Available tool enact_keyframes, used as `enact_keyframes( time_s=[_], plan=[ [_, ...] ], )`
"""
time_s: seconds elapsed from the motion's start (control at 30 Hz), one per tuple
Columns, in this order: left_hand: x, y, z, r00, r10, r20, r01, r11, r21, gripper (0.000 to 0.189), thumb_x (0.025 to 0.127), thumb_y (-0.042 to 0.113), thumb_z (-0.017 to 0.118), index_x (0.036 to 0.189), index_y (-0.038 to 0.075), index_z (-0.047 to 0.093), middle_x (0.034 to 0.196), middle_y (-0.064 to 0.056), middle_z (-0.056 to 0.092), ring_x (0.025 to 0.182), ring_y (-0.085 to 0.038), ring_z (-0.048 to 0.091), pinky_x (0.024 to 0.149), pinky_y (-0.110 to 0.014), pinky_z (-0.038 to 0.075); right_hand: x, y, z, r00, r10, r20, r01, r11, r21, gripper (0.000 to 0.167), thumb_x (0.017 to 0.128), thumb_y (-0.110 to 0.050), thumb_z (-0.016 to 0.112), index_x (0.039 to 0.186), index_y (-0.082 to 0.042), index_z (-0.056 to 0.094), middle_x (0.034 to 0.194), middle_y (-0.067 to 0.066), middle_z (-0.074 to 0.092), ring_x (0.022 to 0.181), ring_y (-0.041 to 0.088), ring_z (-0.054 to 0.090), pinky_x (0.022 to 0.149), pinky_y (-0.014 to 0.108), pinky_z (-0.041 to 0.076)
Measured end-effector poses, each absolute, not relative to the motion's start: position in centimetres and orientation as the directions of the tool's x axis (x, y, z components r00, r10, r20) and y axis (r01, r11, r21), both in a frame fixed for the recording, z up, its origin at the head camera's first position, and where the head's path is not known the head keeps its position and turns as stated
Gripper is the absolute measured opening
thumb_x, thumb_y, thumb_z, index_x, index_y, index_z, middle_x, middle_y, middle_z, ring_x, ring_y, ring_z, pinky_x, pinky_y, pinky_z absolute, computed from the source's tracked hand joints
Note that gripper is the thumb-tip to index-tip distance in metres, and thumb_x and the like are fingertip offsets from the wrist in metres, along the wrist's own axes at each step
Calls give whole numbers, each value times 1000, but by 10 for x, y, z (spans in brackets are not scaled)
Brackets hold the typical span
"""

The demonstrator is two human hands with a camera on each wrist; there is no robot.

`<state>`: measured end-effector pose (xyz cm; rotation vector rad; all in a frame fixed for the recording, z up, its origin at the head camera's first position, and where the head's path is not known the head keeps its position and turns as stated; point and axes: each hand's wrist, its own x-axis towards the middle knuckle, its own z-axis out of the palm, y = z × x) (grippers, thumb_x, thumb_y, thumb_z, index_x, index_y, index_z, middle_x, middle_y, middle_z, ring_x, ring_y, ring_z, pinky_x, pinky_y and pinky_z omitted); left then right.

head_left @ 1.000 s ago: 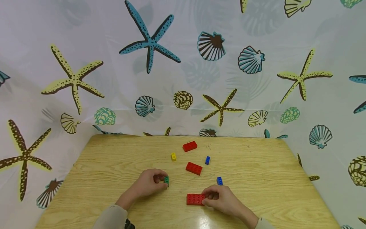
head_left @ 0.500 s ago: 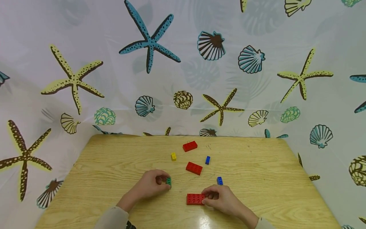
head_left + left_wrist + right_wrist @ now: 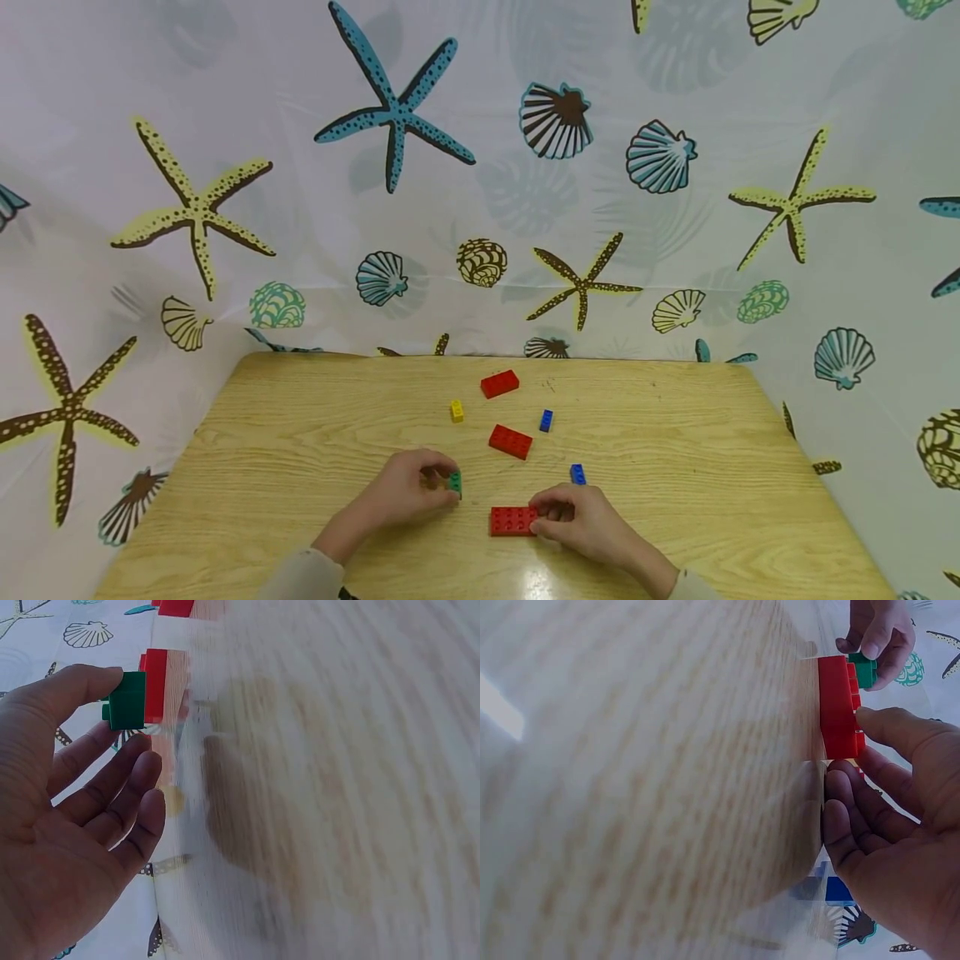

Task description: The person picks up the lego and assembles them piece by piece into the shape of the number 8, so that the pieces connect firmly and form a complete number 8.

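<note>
Brick point(image 3: 129, 703), sm., green & studded, in pinch of L fingers point(image 3: 90, 681), w/ lg. red brick point(image 3: 838, 709) btwn R fingers point(image 3: 892, 726).

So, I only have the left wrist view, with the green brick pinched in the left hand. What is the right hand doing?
Observer: The right hand grips the right end of the nearest red brick with thumb and finger.
Operator: Is my green brick touching that one? I can't judge it from here.
Observer: No, the head view shows a gap between the two.
Operator: Any blue bricks around? I see none.
Observer: Two on the table: a nearer blue brick just beyond the right hand, and a farther blue brick behind it.
</note>
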<state>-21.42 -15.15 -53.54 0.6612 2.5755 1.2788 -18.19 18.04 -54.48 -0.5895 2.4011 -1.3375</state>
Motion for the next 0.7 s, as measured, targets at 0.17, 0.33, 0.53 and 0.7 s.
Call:
enact_keyframes(
  time_s=[0.17,0.33,0.53,0.7],
  plan=[
    [-210,-145,-532,-881,472,10,293,531,795,30,91,28,84,115,11,76,108,2,75,95,-18,68,80,-24,55,-182,180,-544,-860,-504,-85,-200,484,-852,24,97,-27,77,118,-14,78,103,0,75,86,6,63,72,20,52],
    [-207,-141,-531,-865,500,31,318,500,805,32,91,27,83,116,8,76,108,0,76,96,-22,71,82,-26,57,-183,180,-544,-858,-505,-88,-203,492,-846,24,98,-27,77,118,-14,78,103,0,75,85,5,63,72,20,51],
    [-204,-137,-529,-859,511,35,314,472,824,34,91,26,83,117,5,75,108,-2,76,97,-23,71,82,-27,57,-183,180,-545,-858,-507,-81,-212,494,-843,24,97,-28,77,118,-15,78,104,-1,75,85,5,63,72,20,51],
    [-200,-132,-530,-859,512,24,308,478,823,31,91,25,84,116,7,76,106,1,76,98,-23,70,83,-25,56,-184,181,-545,-858,-507,-80,-213,493,-844,24,97,-28,77,117,-15,78,104,-1,75,85,5,63,72,20,52]
  ],
)
